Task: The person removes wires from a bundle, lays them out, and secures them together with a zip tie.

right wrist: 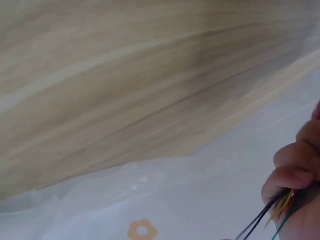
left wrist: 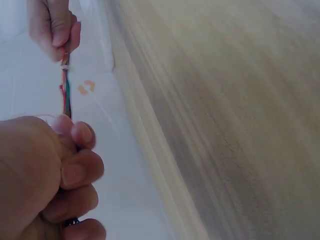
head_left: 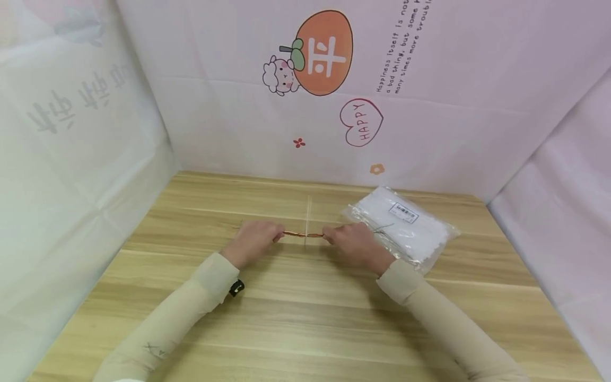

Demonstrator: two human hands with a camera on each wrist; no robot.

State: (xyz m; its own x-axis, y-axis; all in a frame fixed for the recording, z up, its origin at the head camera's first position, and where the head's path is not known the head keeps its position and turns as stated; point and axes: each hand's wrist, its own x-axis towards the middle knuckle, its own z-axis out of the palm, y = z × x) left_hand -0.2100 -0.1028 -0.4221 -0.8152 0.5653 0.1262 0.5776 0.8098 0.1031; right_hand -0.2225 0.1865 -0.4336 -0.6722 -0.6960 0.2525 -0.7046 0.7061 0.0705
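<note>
A thin bundle of coloured wires [head_left: 295,234] runs level between my two hands above the wooden table. Red, green and dark strands show in the left wrist view. My left hand [head_left: 255,240] curls its fingers round one end of the bundle. The other end is gripped by my right hand [head_left: 355,242], with loose wire ends [right wrist: 260,218] in black, yellow and green sticking out of the fist. Round the middle of the bundle sits a white cable tie [left wrist: 65,67], whose pale tail [head_left: 308,212] stands out across the wires in the head view.
A clear plastic bag [head_left: 406,225] with white contents and a barcode label lies behind my right hand. Next to my left sleeve is a small black object [head_left: 236,288]. White printed cloth [head_left: 229,106] walls the table [head_left: 296,323] at the back and sides.
</note>
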